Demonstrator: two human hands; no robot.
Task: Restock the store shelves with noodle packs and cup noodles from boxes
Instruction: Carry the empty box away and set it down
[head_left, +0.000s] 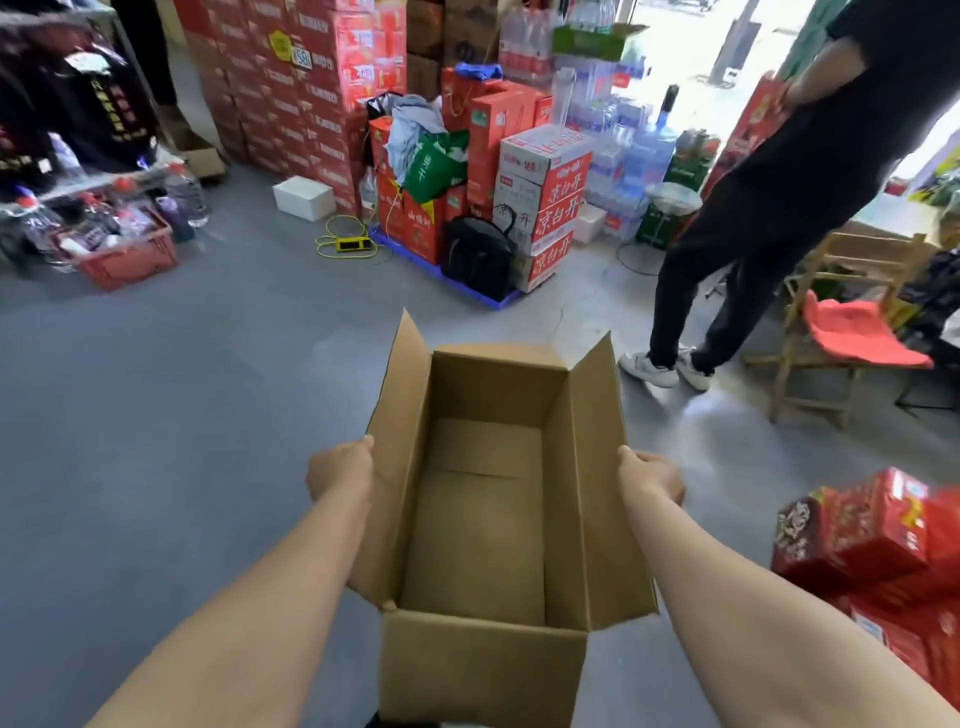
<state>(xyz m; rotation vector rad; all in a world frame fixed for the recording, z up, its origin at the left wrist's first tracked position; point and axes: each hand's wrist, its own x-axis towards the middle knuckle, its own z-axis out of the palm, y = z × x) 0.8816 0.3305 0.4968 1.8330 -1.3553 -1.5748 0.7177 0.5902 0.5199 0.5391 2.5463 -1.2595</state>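
I carry a brown cardboard box (483, 519) in front of me above the grey floor. Its top flaps stand open and its inside holds nothing. My left hand (340, 467) grips the left flap and side of the box. My right hand (652, 475) grips the right flap and side. No noodle packs or cup noodles show inside the box.
A person in black (769, 208) stands ahead on the right beside a wooden chair (831, 332) with a red cloth. Stacked red cartons (540, 208) and bottled water fill the back. Red packs (872, 540) lie at my right. A red basket (124, 254) sits at far left.
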